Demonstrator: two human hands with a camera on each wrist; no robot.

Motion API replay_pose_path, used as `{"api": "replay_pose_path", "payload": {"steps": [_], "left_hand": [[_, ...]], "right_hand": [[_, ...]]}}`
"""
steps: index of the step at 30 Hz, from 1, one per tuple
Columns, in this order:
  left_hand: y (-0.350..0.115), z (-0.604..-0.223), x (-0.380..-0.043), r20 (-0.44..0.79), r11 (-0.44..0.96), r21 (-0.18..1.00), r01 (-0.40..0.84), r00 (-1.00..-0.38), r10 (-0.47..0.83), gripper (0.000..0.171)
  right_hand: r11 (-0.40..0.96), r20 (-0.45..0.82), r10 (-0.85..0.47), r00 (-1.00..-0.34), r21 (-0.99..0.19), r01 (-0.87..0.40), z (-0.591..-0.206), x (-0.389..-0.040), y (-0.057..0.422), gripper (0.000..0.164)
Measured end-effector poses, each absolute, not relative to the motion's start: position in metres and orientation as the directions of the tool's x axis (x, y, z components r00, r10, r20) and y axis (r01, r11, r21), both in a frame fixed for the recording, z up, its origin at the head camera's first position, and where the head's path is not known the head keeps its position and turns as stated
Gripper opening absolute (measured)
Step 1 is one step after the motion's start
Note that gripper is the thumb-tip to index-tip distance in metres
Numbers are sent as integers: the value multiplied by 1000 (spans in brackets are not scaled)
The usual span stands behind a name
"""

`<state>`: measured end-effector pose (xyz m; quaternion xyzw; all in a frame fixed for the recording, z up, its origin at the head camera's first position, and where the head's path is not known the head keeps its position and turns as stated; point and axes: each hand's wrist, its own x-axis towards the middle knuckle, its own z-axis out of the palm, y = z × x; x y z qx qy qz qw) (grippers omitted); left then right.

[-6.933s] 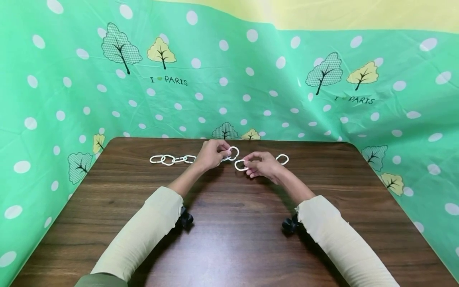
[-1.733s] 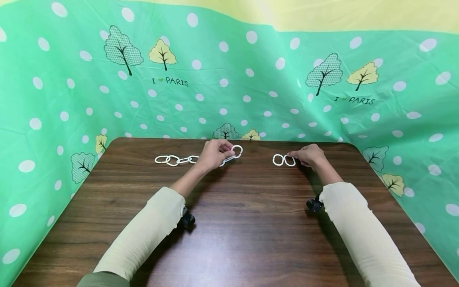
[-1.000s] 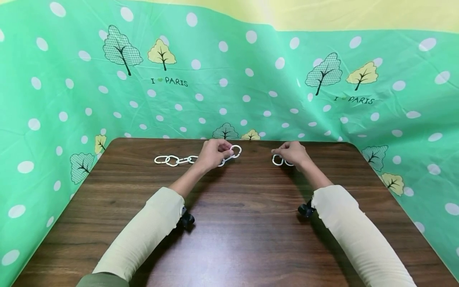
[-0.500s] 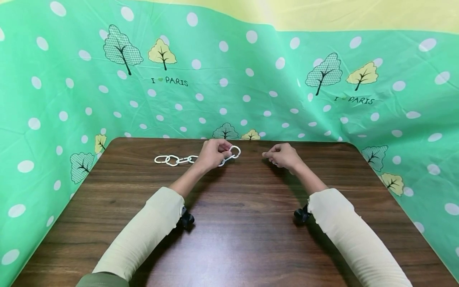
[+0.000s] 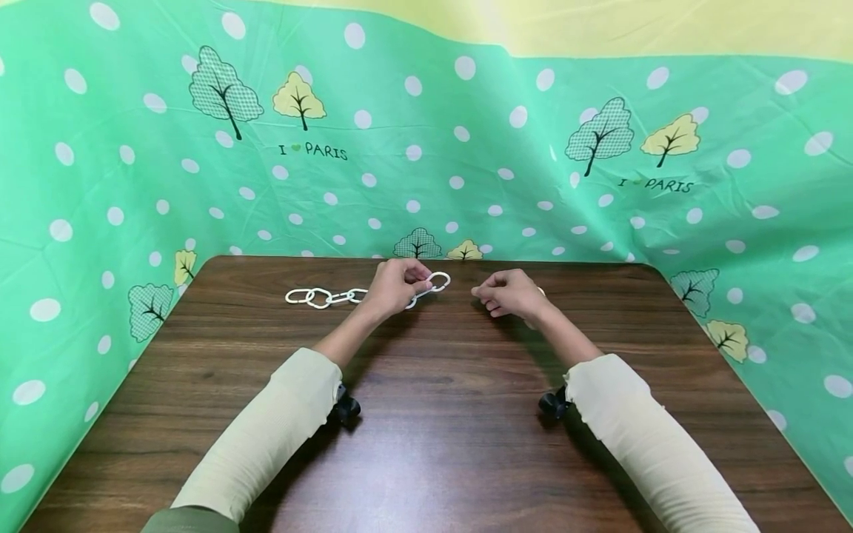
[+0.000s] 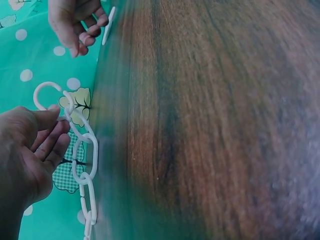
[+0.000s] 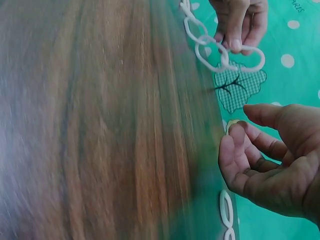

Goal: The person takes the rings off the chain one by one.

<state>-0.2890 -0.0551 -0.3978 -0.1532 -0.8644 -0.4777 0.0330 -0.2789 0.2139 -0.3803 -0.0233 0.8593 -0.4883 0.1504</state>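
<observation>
White chain: several links already joined; left hand pinches end link. Right hand holds nothing, fingers loosely bent; loose links near it, seemingly not attached.

Dotted green cloth with tree prints behind a brown table

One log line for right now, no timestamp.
left hand: pinches end link of white chain | right hand: empty, fingers bent | two other white links: on table, apart from chain
</observation>
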Motion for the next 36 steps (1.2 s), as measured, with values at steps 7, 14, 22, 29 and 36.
{"api": "replay_pose_path", "payload": {"steps": [7,14,22,29,36], "left_hand": [[-54,-398,-288,197,503,813,293,-952,235,15],[-55,-399,-285,192,509,808,296,-950,248,12],[-53,-399,-285,189,505,809,300,-947,260,7],[-52,-398,-284,172,515,801,306,-941,291,10],[-52,-400,-283,167,502,806,314,-934,316,12]], "right_hand": [[421,-246,-219,-944,-897,136,-380,-275,199,35],[343,-240,-238,-941,-927,150,-383,-274,183,47],[291,-232,-245,-942,-944,156,-382,-273,166,57],[288,-226,-224,-948,-945,157,-384,-275,158,41],[237,-240,-220,-946,-954,186,-387,-275,156,30]]}}
